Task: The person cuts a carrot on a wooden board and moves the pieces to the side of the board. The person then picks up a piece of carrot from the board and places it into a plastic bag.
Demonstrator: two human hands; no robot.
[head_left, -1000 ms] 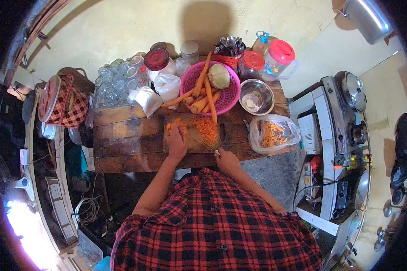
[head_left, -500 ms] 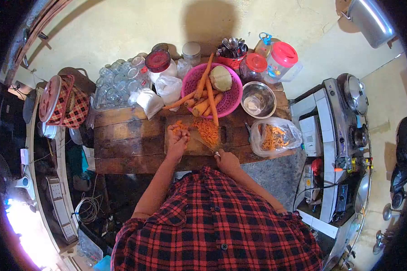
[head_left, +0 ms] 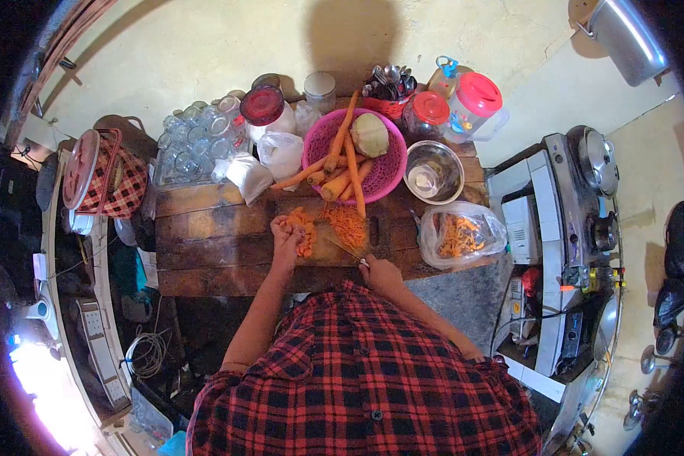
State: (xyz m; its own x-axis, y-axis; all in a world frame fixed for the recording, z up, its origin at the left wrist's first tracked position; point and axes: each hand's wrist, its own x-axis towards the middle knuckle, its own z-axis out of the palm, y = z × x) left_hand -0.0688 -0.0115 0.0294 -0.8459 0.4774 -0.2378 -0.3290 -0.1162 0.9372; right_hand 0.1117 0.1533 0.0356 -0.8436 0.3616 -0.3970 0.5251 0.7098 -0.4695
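My left hand [head_left: 283,242] rests at the left side of the wooden cutting board [head_left: 321,257], its fingers loosely bent beside a small pile of carrot slices [head_left: 305,232]. Those slices lie uncovered, against or very near the fingers. My right hand [head_left: 382,275] is closed around the handle of a knife [head_left: 349,249], at the board's front edge. The blade slants left and away over the board, below a heap of shredded carrot [head_left: 346,223]. Just beyond the board, a pink basket [head_left: 394,176] holds several whole carrots [head_left: 337,186] and a pale round vegetable [head_left: 370,135].
To the right are a clear plastic bag [head_left: 463,234] of cut carrot and a steel bowl [head_left: 434,172]. White bags [head_left: 249,175], a red-lidded jar [head_left: 264,106] and a tray of glasses [head_left: 197,144] stand at the back left. A stove [head_left: 566,178] is at far right.
My left hand has shifted left off the carrot slices, which now show spread out on the board. My right hand and the knife have barely moved.
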